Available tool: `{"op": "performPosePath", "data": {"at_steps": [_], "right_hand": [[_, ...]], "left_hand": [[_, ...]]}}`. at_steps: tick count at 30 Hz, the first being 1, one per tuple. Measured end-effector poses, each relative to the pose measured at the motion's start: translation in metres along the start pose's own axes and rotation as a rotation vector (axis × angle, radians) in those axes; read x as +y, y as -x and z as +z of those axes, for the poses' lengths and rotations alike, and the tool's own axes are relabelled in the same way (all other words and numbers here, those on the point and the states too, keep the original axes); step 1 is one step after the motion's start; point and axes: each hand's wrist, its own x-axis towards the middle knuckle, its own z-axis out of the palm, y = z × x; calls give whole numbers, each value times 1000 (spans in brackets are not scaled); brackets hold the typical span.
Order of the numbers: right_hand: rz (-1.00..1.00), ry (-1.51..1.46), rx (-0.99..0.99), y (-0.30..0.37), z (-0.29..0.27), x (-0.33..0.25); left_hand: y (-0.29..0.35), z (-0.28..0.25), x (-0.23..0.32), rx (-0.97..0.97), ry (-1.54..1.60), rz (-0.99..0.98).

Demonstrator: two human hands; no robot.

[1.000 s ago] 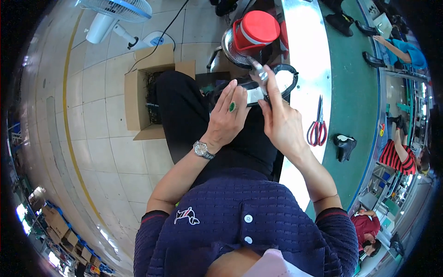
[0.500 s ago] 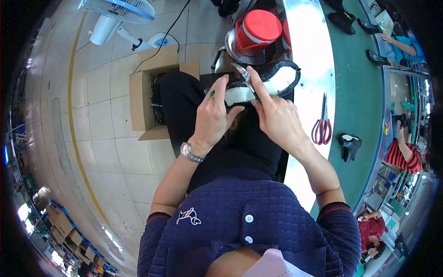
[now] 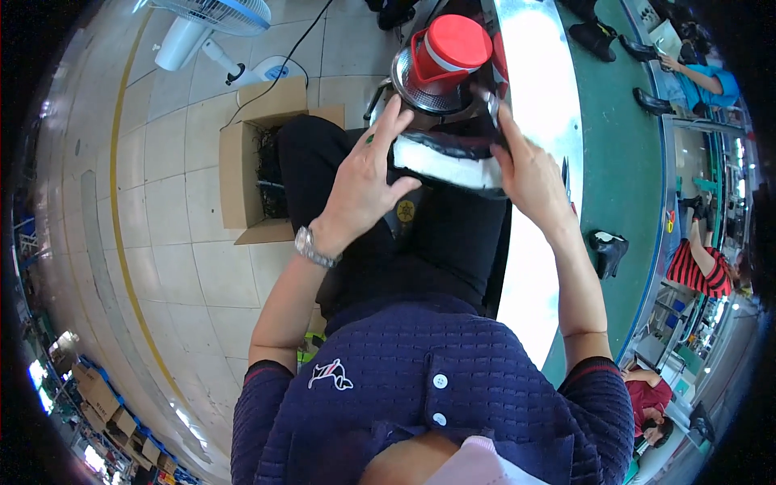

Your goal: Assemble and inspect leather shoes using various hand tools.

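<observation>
A black shoe piece with a white face lies across my lap, its far side partly blurred. At its left end my left hand grips it, fingers on the far side and thumb on the near side. My right hand is closed at the other end, round a silvery metal tool that is smeared by motion. The tool's exact kind is unclear. My right fingers hide that end of the shoe. Red-handled scissors on the white table are mostly hidden behind my right hand.
A red lidded jug stands on a perforated metal stool beyond the shoe. An open cardboard box sits left of my knee, a fan behind it. The white table runs along my right; past it, a green surface holds black shoes.
My right hand has moved right, taking the metal tool from the shoe's middle to its right end. The shoe has turned, showing a long white side. My left hand has shifted slightly left.
</observation>
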Motion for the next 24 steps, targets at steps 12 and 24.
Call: {"op": "performPosePath", "data": {"at_steps": [12, 24], "right_hand": [[-161, -440, -592, 52, -6, -49], [-441, 70, -840, 19, -22, -94]], "left_hand": [[75, -28, 1, 200, 44, -413], [99, 8, 16, 154, -334, -158]]}}
